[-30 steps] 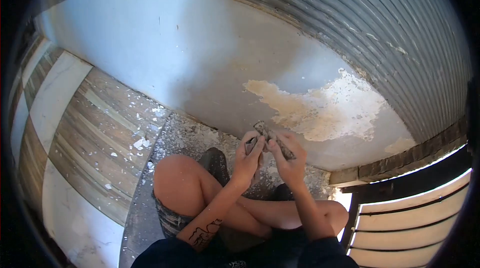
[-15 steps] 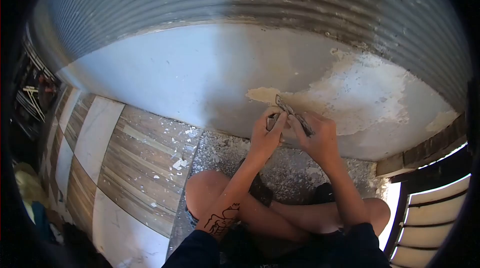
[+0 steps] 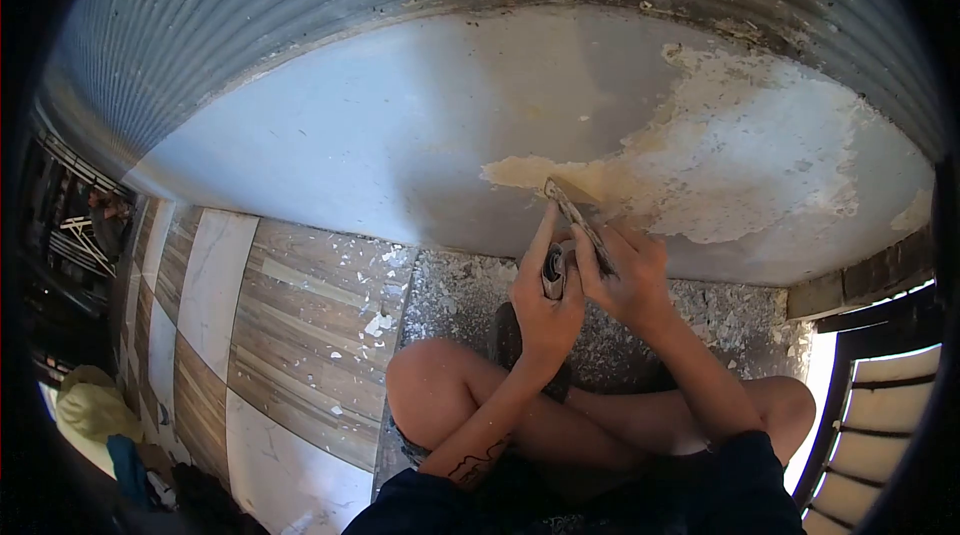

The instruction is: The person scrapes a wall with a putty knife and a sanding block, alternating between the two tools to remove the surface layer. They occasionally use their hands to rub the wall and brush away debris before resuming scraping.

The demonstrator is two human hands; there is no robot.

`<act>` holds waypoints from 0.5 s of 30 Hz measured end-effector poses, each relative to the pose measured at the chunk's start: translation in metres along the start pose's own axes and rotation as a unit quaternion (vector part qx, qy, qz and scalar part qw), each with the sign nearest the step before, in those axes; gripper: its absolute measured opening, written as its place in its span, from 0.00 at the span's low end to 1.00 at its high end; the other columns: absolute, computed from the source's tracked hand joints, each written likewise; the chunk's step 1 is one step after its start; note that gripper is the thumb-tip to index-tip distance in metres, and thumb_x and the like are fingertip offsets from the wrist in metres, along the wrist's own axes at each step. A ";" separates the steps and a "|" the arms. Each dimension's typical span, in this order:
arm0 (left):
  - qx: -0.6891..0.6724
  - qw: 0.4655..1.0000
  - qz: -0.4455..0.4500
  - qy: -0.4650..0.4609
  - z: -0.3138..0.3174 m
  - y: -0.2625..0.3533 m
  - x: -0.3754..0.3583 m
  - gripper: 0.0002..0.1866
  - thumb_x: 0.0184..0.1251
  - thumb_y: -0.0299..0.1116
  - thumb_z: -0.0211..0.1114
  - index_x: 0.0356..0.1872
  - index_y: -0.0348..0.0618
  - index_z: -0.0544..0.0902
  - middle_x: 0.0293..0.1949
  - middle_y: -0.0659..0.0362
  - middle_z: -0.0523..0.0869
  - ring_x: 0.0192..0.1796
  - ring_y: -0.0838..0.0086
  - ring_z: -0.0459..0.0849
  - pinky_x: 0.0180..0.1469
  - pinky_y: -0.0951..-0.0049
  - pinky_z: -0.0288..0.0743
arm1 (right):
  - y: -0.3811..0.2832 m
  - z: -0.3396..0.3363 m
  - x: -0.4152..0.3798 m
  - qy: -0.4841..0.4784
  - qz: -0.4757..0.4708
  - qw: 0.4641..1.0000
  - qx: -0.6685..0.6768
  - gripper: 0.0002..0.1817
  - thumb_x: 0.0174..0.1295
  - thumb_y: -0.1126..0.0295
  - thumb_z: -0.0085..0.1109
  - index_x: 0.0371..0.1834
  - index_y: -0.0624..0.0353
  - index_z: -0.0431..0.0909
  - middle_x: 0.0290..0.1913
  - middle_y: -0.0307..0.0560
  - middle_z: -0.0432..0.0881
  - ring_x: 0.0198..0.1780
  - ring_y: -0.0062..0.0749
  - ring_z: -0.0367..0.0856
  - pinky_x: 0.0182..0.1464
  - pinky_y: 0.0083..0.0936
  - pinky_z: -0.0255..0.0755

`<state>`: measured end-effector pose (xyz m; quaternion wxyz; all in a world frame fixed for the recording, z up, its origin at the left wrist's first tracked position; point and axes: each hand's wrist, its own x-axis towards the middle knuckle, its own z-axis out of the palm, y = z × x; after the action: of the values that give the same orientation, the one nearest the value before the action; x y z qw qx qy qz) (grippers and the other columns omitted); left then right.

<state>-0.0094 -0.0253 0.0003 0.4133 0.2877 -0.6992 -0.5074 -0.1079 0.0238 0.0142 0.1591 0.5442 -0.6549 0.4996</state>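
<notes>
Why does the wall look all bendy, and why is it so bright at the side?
Head view: a fisheye lens bows the wall and blackens the corners; sunlight glares white by the slats at lower right; the hands and scraper look slightly soft.

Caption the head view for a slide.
Both hands, left hand and right hand, press a scraper against peeling wall paint.

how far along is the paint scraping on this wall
Done: a wide bare patch of wall is stripped to yellowish plaster, and paint flakes litter the floor. In hand: both hands, left hand and right hand, press a scraper against the patch's left edge. Left: the grey painted wall to the left is intact, so a large part looks unscraped.
</notes>
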 end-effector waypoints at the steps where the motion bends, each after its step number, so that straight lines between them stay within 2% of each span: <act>1: 0.002 1.000 -0.002 0.000 0.000 -0.002 0.000 0.25 0.62 0.18 0.54 0.63 0.40 0.69 0.50 0.53 0.80 0.48 0.80 0.77 0.48 0.81 0.71 | -0.002 0.002 -0.001 -0.001 0.002 1.000 0.001 0.05 0.49 0.78 0.62 0.25 0.64 0.74 0.22 0.48 0.74 0.19 0.41 0.74 0.19 0.30 0.68; 3: -0.032 0.998 0.055 0.007 0.001 -0.007 0.003 0.24 0.63 0.19 0.54 0.63 0.39 0.69 0.50 0.54 0.80 0.48 0.81 0.75 0.48 0.82 0.70 | -0.003 0.004 -0.002 0.021 0.012 1.000 0.008 0.05 0.50 0.78 0.61 0.28 0.65 0.75 0.22 0.48 0.74 0.18 0.41 0.74 0.19 0.29 0.68; 6: -0.077 0.996 0.041 0.005 0.003 -0.018 0.004 0.24 0.64 0.19 0.53 0.63 0.38 0.69 0.51 0.55 0.79 0.47 0.81 0.75 0.48 0.83 0.70 | -0.002 0.007 -0.004 0.021 0.035 0.999 0.004 0.06 0.50 0.78 0.61 0.31 0.66 0.77 0.24 0.48 0.76 0.19 0.40 0.76 0.20 0.28 0.68; 10: -0.054 0.998 0.028 -0.010 0.000 -0.012 0.006 0.24 0.65 0.19 0.53 0.63 0.38 0.68 0.50 0.55 0.79 0.48 0.81 0.75 0.49 0.83 0.71 | 0.000 0.012 -0.001 0.047 0.028 0.998 0.023 0.07 0.50 0.79 0.61 0.33 0.66 0.78 0.25 0.49 0.77 0.20 0.41 0.77 0.21 0.28 0.69; 12: -0.071 0.997 0.011 -0.007 0.000 -0.011 0.004 0.26 0.60 0.14 0.53 0.62 0.37 0.70 0.54 0.51 0.77 0.52 0.74 0.76 0.52 0.77 0.69 | -0.002 0.012 -0.001 0.047 0.036 0.998 0.020 0.06 0.50 0.77 0.61 0.32 0.65 0.78 0.26 0.48 0.78 0.22 0.40 0.78 0.22 0.28 0.71; 13: -0.071 0.997 0.011 -0.011 0.000 -0.009 0.006 0.26 0.60 0.14 0.53 0.62 0.37 0.70 0.54 0.51 0.77 0.52 0.74 0.76 0.52 0.77 0.69 | 0.000 0.016 0.001 0.049 0.038 0.998 0.018 0.06 0.50 0.77 0.61 0.32 0.65 0.78 0.26 0.48 0.78 0.22 0.40 0.78 0.22 0.28 0.71; 15: -0.089 0.994 0.023 0.065 -0.001 -0.003 0.012 0.25 0.63 0.17 0.52 0.63 0.36 0.68 0.57 0.50 0.75 0.53 0.74 0.75 0.55 0.77 0.69 | 0.004 0.026 0.009 0.026 -0.005 0.999 0.040 0.06 0.51 0.75 0.61 0.31 0.63 0.78 0.25 0.47 0.77 0.21 0.38 0.78 0.22 0.28 0.71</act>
<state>-0.0148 -0.0367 0.0008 0.4935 0.2659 -0.6292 -0.5383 -0.1056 -0.0032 0.0075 0.1565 0.5404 -0.6275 0.5382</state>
